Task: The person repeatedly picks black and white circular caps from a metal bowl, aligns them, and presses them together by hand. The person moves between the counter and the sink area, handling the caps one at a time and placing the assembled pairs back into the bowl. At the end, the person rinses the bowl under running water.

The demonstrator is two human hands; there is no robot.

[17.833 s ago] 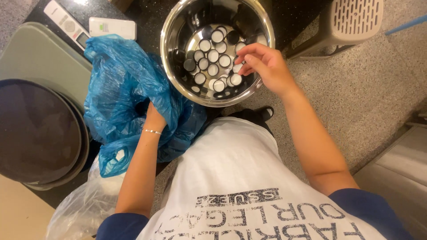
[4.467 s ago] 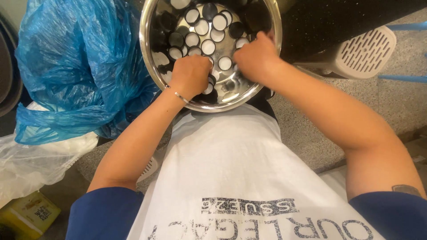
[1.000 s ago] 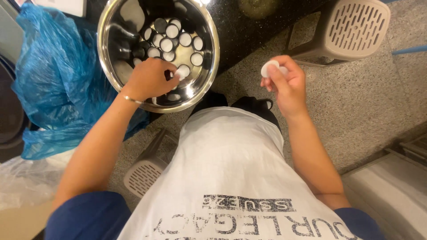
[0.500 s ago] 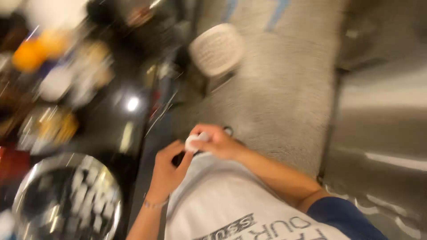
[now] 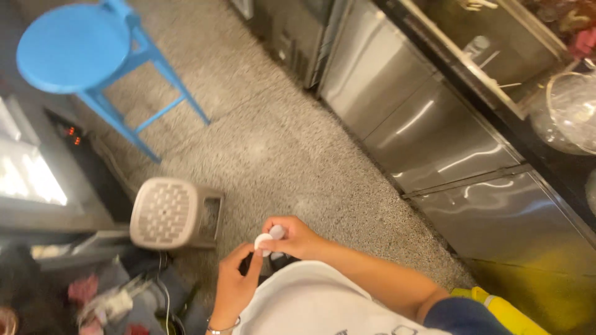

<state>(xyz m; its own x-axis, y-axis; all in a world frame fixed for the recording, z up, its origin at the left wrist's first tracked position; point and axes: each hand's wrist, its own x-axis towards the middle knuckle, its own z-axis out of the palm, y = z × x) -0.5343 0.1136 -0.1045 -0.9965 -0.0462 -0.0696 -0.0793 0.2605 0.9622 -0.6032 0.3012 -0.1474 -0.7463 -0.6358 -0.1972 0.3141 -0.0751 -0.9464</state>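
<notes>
My right hand (image 5: 297, 238) holds a small round white container (image 5: 266, 239) in front of my chest, thumb and fingers pinched around it. My left hand (image 5: 233, 284) comes up from below, its fingertips touching the white lid of the same container. Both hands hover over the speckled grey floor (image 5: 292, 136), just above my white shirt (image 5: 310, 304). The metal bowl seen earlier is out of view.
A grey perforated plastic stool (image 5: 171, 214) stands left of my hands. A blue round stool (image 5: 74, 46) is at the upper left. Stainless steel cabinets (image 5: 434, 118) run along the right under a dark counter with a glass bowl (image 5: 574, 111). Clutter lies at the lower left.
My view has swung away from the metal bowl and counter to the floor and steel cabinets. My left hand left the bowl and joined my right on the small white container.
</notes>
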